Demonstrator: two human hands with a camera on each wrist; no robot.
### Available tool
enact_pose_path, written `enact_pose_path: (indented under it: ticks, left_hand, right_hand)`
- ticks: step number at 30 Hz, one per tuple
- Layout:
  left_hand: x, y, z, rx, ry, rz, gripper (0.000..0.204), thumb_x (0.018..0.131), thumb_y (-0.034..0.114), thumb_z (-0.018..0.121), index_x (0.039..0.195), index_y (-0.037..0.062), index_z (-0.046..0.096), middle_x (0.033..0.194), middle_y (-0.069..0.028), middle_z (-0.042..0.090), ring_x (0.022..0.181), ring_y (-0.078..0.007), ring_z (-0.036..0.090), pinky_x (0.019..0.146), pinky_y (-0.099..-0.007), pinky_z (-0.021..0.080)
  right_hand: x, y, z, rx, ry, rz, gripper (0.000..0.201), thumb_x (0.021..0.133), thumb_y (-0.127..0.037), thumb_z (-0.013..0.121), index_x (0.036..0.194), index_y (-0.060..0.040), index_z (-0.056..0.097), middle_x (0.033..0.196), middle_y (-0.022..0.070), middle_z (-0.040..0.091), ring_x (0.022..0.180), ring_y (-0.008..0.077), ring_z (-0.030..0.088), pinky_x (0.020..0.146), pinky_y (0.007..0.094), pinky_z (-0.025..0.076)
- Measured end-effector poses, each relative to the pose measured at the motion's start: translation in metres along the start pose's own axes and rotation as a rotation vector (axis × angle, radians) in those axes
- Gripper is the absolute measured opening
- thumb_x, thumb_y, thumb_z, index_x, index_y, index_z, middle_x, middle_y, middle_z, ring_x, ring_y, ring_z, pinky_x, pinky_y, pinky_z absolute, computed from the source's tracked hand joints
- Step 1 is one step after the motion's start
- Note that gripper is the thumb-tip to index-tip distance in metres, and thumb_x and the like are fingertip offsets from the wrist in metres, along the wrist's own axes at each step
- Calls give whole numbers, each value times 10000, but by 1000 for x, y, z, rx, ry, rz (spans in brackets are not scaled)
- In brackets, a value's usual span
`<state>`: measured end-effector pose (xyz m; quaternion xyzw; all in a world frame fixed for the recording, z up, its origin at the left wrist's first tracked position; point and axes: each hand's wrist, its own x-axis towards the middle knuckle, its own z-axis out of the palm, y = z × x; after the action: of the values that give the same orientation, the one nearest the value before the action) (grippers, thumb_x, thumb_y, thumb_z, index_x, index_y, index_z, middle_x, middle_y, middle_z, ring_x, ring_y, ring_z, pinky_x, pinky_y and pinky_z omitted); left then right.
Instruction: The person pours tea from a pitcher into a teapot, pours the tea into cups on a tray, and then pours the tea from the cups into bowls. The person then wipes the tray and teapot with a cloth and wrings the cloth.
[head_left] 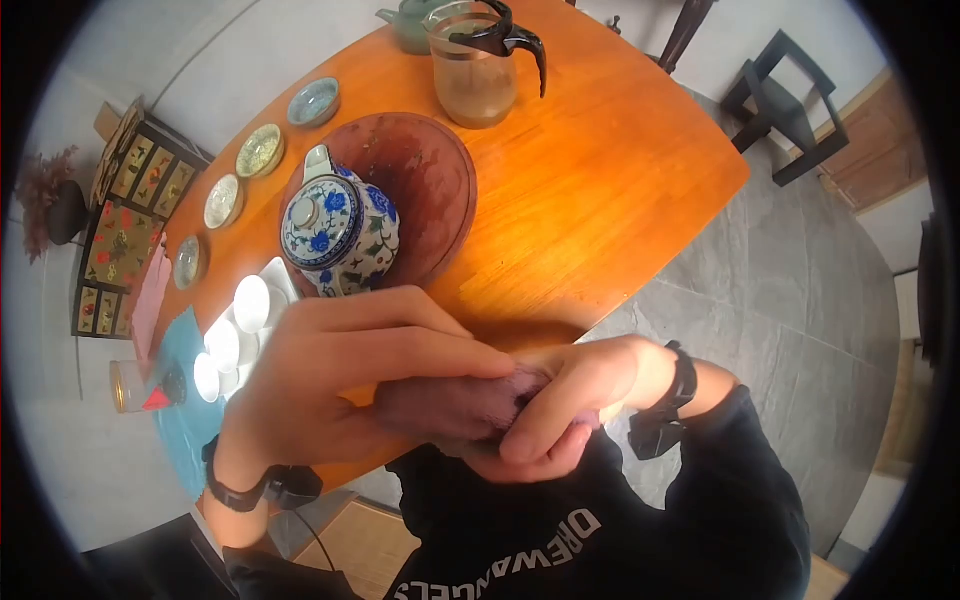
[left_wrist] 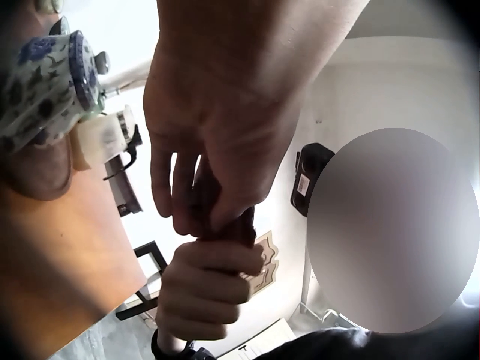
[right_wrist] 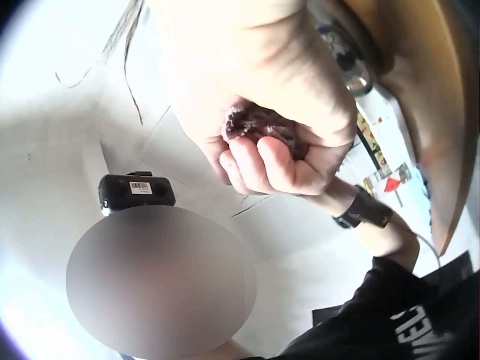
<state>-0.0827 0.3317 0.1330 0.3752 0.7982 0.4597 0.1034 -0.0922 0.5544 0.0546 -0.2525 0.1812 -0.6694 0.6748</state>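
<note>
A purple-brown cloth [head_left: 445, 405] is bunched between both hands in front of the chest. My left hand [head_left: 320, 375] grips its left part, fingers bent over the top. Around the right end my right hand [head_left: 575, 400] is curled, thumb across the cloth. Something dark shows in the folds; whether it is a separate object I cannot tell. The left wrist view has the left hand [left_wrist: 217, 127] pinching the dark bundle just above the right fist [left_wrist: 206, 289]. In the right wrist view the crumpled cloth [right_wrist: 259, 126] pokes out between the fingers of the right hand [right_wrist: 262, 75].
On the wooden table [head_left: 590, 150] are a blue-flowered teapot [head_left: 335, 235] on a round red tray [head_left: 445, 190], a glass pitcher [head_left: 475, 85], several small bowls [head_left: 260, 150] and white cups [head_left: 225, 345]. A black chair [head_left: 785, 110] stands beyond the table.
</note>
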Motion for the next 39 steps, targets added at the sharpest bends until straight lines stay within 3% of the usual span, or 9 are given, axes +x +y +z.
enact_pose_path:
  ticks: [5, 8, 14, 16, 18, 20, 28, 36, 39]
  left_hand:
    - [-4, 1, -7, 127, 9, -125, 377, 726, -52, 780, 1088, 54, 771, 903, -93, 719, 761, -177, 698, 677, -267, 544]
    - [-4, -7, 4, 52, 172, -246, 360, 775, -102, 691, 1104, 37, 736, 898, -90, 727, 742, -147, 684, 675, -258, 537]
    - [36, 4, -21, -548, 282, -506, 581, 812, -79, 598, 1366, 7, 448, 965, -138, 709, 763, -176, 681, 639, -253, 525]
    - [53, 5, -28, -559, 359, -259, 633, 829, -55, 614, 1415, 11, 385, 1030, -148, 699, 725, -180, 674, 658, -258, 533]
    - [63, 6, -34, -453, 392, -171, 682, 812, -98, 624, 1434, 16, 367, 1150, -172, 673, 859, -202, 696, 731, -285, 563]
    - [78, -4, -34, 268, 517, 298, 681, 802, -146, 615, 1430, 14, 407, 1282, -183, 632, 1111, -258, 676, 886, -342, 576]
    - [137, -34, -83, 1158, 328, 755, 459, 849, 26, 648, 1306, 63, 651, 1377, -137, 633, 1327, -328, 579, 1097, -473, 483]
    - [163, -15, -117, 1258, 48, 1149, 345, 771, 173, 699, 1099, 69, 709, 925, -60, 661, 860, -275, 664, 755, -421, 531]
    - [172, -12, -130, 1204, -68, 904, 432, 730, 196, 739, 1137, 61, 688, 772, -49, 618, 705, -264, 608, 677, -380, 493]
  right_hand:
    - [-27, -26, 0, -153, 372, 53, 488, 942, -118, 676, 1357, 68, 498, 855, 11, 602, 731, 49, 564, 614, 197, 435]
    - [-9, -24, -9, -1276, 645, -597, 523, 925, -175, 738, 1365, 0, 513, 899, 38, 678, 805, 108, 667, 658, 247, 500]
    - [-15, -67, 12, -1987, 996, -331, 267, 935, -247, 734, 1082, -36, 664, 795, 78, 694, 741, 171, 704, 651, 302, 520]
    - [-10, -86, 1, -1199, 862, -738, 293, 1012, -329, 632, 1004, -36, 643, 660, 5, 572, 523, 118, 526, 484, 250, 392]
    - [-30, -117, 5, -698, 801, -461, 385, 1088, -417, 434, 934, -91, 568, 654, -33, 506, 490, 57, 378, 463, 221, 313]
    - [-35, -129, -20, -24, 259, -419, 400, 1099, -458, 368, 963, -119, 531, 647, -38, 446, 494, 67, 355, 465, 230, 301]
    - [-14, -128, -28, 319, -172, -446, 403, 1100, -475, 335, 965, -127, 487, 671, -22, 442, 503, 99, 376, 457, 241, 314]
    - [-18, -141, -32, 292, -367, -190, 430, 1097, -492, 303, 1025, -101, 466, 640, -31, 423, 478, 85, 353, 438, 243, 288]
    - [-35, -166, -26, 189, -199, -197, 437, 1083, -481, 337, 1102, -66, 473, 659, -27, 432, 499, 81, 360, 460, 240, 296]
